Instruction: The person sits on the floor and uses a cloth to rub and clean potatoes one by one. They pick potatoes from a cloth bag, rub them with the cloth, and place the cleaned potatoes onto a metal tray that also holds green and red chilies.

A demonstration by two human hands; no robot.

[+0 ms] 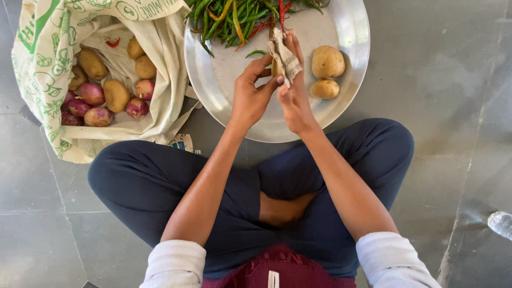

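Observation:
I sit cross-legged on a grey floor with a round steel plate point(352, 32) in front of my knees. Over the plate, my left hand point(249, 95) grips a small potato point(277, 68), mostly hidden. My right hand point(294, 93) presses a crumpled beige cloth point(284, 56) around that potato. Two other potatoes point(327, 62) lie on the plate's right side. Green and red chillies point(234, 18) are heaped at the plate's far edge.
A printed cloth bag point(48, 64) lies open at the left, holding several potatoes point(116, 95) and purple onions point(92, 93). A small printed packet point(182, 142) pokes out under the bag. A clear plastic object point(500, 224) sits at the right edge.

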